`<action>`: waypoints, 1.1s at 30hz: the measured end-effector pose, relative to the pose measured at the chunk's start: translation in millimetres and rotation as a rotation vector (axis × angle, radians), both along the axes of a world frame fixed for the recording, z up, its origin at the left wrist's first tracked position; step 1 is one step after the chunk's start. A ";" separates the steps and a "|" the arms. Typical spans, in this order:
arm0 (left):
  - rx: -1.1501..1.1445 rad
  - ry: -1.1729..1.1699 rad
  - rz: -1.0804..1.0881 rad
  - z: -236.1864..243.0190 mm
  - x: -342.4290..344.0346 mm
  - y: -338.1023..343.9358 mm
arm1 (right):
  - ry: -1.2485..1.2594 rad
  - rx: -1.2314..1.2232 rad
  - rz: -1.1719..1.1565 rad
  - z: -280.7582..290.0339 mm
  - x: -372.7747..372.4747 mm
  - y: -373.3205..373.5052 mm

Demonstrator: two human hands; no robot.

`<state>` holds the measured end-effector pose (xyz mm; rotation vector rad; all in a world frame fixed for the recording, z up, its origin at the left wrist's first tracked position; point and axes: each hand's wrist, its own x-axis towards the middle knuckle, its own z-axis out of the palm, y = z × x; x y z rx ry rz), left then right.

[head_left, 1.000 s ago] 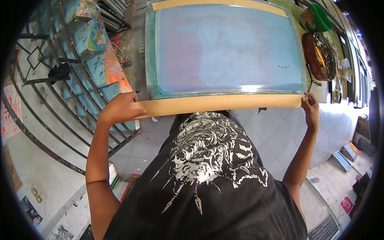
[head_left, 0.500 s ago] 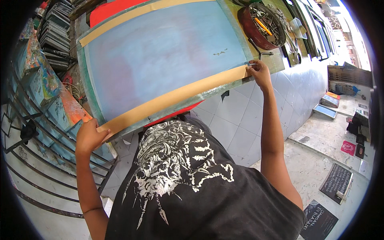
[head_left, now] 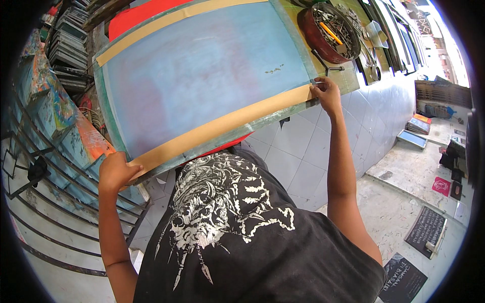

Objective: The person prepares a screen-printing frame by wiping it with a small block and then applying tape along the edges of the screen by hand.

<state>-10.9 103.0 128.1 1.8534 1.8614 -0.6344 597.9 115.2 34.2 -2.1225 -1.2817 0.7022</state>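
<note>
A printing screen [head_left: 202, 70] with blue mesh and a green-stained frame lies tilted in front of me. Along its near edge runs a strip of tan tape [head_left: 227, 114]. My left hand [head_left: 116, 171] is closed on the strip's left end at the near left corner, its thumb along the tape. At the other end, my right hand [head_left: 328, 95] pinches the tape between thumb and fingertips by the near right corner. Another tan tape strip [head_left: 177, 21] lies along the far edge. The fingers under my left hand are partly hidden.
Right of the screen stands a round dark-red tin [head_left: 314, 33] full of small metal pieces, with an orange-handled tool [head_left: 331, 33] on top. A bent metal rod [head_left: 327, 65] lies beside it. Curved black metal bars [head_left: 65, 217] are at the left. Red material [head_left: 146, 17] shows beyond the screen.
The screen appears shifted slightly left in the view. Both hands keep hold of the tape ends, with little movement.
</note>
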 end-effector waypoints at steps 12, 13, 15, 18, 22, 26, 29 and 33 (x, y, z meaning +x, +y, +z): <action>-0.038 0.060 -0.054 -7.9 4.0 7.8 | -0.031 0.041 -0.042 -4.7 -2.6 -2.6; -0.031 0.063 -0.061 -9.3 3.6 8.2 | -0.035 0.039 -0.038 -4.7 -1.9 -2.7; -0.046 0.069 -0.052 -8.6 5.3 9.2 | -0.070 0.046 -0.049 -0.9 -7.5 -2.8; -0.044 0.073 -0.051 -8.5 5.8 9.3 | -0.105 0.061 -0.070 5.8 -18.0 -3.6; -0.073 0.090 -0.056 -10.2 4.9 10.3 | -0.169 0.067 -0.075 10.2 -28.2 -4.8; -0.056 0.089 -0.065 -14.6 2.0 9.2 | -0.241 0.044 -0.104 12.9 -34.4 -4.4; -0.041 0.079 -0.057 -13.9 2.9 8.3 | -0.295 0.085 -0.107 7.0 -31.1 -7.2; -0.020 0.058 -0.047 -9.8 6.2 7.3 | -0.308 0.114 -0.144 3.6 -31.0 -10.5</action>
